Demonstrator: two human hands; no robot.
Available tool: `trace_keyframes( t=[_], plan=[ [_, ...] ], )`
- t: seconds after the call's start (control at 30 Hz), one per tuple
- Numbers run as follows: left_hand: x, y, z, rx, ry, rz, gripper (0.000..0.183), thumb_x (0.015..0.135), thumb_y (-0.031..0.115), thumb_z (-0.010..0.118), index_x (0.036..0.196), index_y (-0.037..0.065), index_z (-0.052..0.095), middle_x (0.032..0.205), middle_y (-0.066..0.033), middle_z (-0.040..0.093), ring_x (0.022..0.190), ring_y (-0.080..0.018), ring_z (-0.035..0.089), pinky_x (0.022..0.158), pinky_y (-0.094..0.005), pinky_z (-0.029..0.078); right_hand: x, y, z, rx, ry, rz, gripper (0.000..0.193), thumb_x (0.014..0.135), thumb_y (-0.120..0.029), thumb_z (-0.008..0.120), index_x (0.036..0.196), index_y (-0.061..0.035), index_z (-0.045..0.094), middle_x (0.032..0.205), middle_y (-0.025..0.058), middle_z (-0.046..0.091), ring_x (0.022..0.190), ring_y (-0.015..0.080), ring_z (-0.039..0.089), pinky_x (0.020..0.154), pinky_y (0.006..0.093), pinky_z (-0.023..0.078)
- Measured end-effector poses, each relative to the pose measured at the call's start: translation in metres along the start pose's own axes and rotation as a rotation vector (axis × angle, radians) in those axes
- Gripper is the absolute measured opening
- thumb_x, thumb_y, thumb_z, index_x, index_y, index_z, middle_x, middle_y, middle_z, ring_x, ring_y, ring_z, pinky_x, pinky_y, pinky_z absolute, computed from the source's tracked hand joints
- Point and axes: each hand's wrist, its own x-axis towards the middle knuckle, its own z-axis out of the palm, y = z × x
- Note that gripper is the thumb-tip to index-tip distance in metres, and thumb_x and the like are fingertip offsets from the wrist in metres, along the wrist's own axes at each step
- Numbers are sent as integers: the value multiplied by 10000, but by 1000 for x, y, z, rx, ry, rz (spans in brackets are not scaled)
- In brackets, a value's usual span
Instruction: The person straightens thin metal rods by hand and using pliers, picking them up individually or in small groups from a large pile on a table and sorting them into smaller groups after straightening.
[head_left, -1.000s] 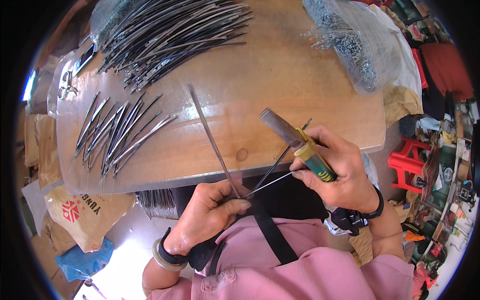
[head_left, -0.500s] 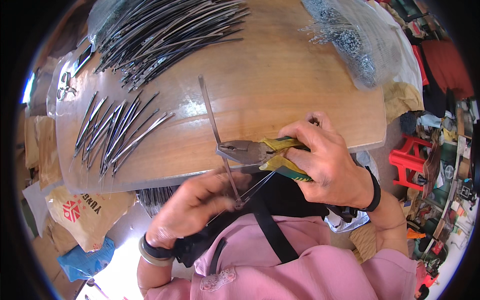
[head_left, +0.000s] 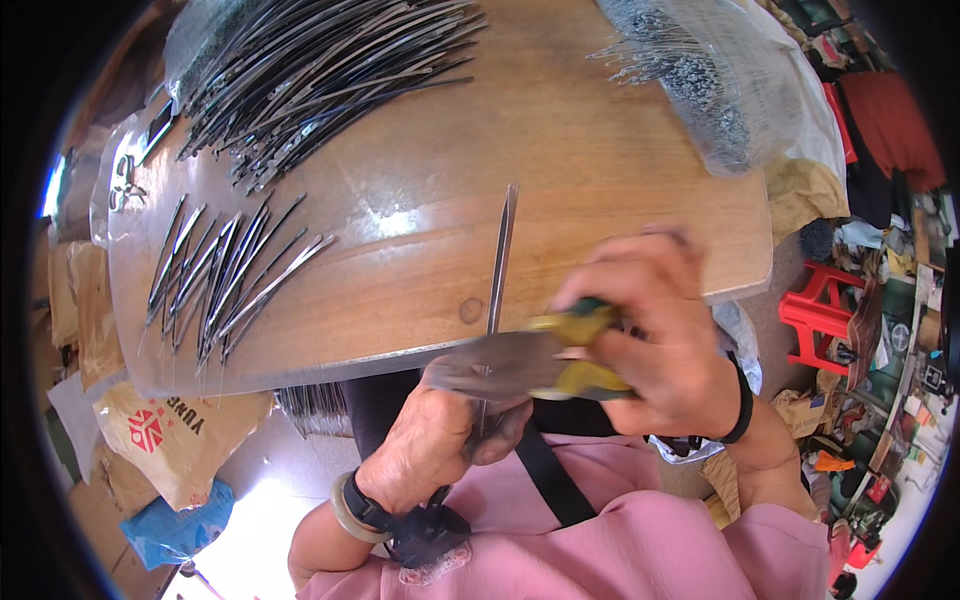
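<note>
Close to the table's near edge, my left hand (head_left: 425, 435) is closed around the lower end of a thin metal strip (head_left: 503, 245). The strip stands out from my fingers toward the far side of the table. My right hand (head_left: 665, 345) grips pliers (head_left: 500, 365) with yellow and green handles. The pliers' head is blurred and lies across the strip just above my left fingers. I cannot tell whether the jaws bite on the strip. My left fingertips are partly hidden behind the pliers.
Long dark strips form a big pile (head_left: 330, 85) at the far left of the wooden table (head_left: 580, 180). Nearer is a smaller group of strips (head_left: 230, 270). A clear bag of thin wires (head_left: 715, 110) lies far right. Scissors (head_left: 126, 185) rest at the left; a red stool (head_left: 825, 315) stands right.
The strip has swung upright and moved right. My left hand has come up beneath the pliers' head, and the pliers have shifted slightly down. The thin wire seen below the pliers no longer shows.
</note>
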Motion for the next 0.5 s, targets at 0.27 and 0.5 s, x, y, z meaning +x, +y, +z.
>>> trace_keyframes(
  t=[0.27,0.5],
  plan=[
    [-6,-7,-2,20,86,368,147,947,110,605,961,-34,635,592,-22,500,435,-72,369,414,-214,259,-43,-10,-14,429,-154,563,249,741,-132,796,940,-13,705,1035,159,595,932,285,634,823,346,494],
    [-8,-12,1,278,182,600,43,923,10,621,943,-26,632,673,16,552,560,-31,433,489,-188,339,-38,-13,-11,387,-287,383,379,760,-170,800,1057,30,677,1139,166,606,971,282,645,842,321,491]
  ],
)
